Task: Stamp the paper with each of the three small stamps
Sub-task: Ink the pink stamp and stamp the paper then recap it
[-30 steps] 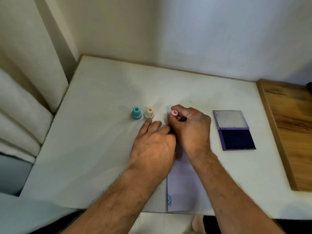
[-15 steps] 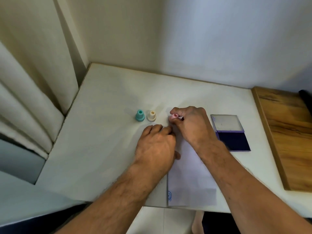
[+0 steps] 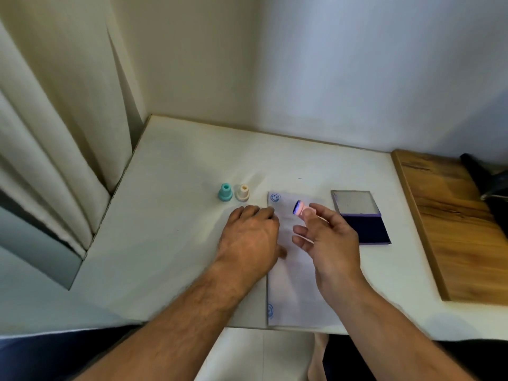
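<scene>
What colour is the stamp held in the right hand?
Pink, with a blue-inked face: the stamp sits in the right hand, seen in the head view.

A white table [image 3: 170,215] filled the corner, pushed up against a plain pale wall [image 3: 343,78]. To its left hung a cream curtain [image 3: 55,119] in heavy folds, falling past the table's edge. On the right, a wooden board [image 3: 450,229] with dark streaks in its grain lay against the white top and ran off toward the near side. At its far end sat something dark [image 3: 486,182], cut off by the frame, too little visible to name.
</scene>
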